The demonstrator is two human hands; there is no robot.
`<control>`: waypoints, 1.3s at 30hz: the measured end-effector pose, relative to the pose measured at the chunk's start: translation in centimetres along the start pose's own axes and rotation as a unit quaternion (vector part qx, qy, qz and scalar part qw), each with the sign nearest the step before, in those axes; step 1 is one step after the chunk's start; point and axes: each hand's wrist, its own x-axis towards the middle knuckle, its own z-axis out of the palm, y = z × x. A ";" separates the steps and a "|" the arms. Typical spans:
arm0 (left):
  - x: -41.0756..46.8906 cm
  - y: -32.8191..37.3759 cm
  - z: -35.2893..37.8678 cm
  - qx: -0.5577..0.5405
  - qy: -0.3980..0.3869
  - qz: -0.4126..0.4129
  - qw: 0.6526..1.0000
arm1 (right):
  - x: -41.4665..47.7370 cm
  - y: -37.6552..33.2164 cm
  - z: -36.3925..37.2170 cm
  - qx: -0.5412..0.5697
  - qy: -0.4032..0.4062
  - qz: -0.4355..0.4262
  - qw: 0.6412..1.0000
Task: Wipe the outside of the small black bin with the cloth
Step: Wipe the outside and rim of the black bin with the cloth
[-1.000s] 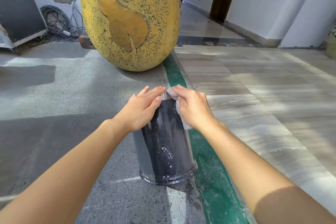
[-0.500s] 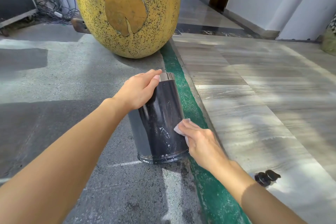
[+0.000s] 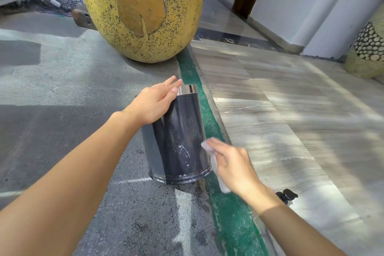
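Concrete floor, green strip, yellow urn; left hand flat, open atop bin; right hand gripping cloth, barely moved since.

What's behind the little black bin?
Behind the black bin stands a big speckled yellow pot on the grey floor, with a green strip running between them. The left hand covers part of the bin's top, so its inside cannot be seen.
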 end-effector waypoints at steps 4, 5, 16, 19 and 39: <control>-0.1 0.7 0.8 -0.004 -0.016 0.004 1.000 | 5.5 -4.1 -0.9 -0.032 0.142 -0.088 0.985; -0.1 0.9 1.1 -0.003 -0.015 0.009 1.000 | 6.9 -4.7 -0.8 -0.040 0.151 -0.110 0.982; 1.1 1.2 2.8 0.004 0.013 0.022 1.000 | 8.0 -1.0 1.6 -0.149 0.086 -0.148 0.974; 1.6 1.0 3.2 0.024 0.014 -0.003 1.000 | 5.2 0.7 2.4 -0.155 0.047 -0.136 0.977; 3.5 1.4 5.6 0.034 0.042 0.030 0.998 | 3.8 3.4 -1.9 -0.010 0.167 -0.040 0.985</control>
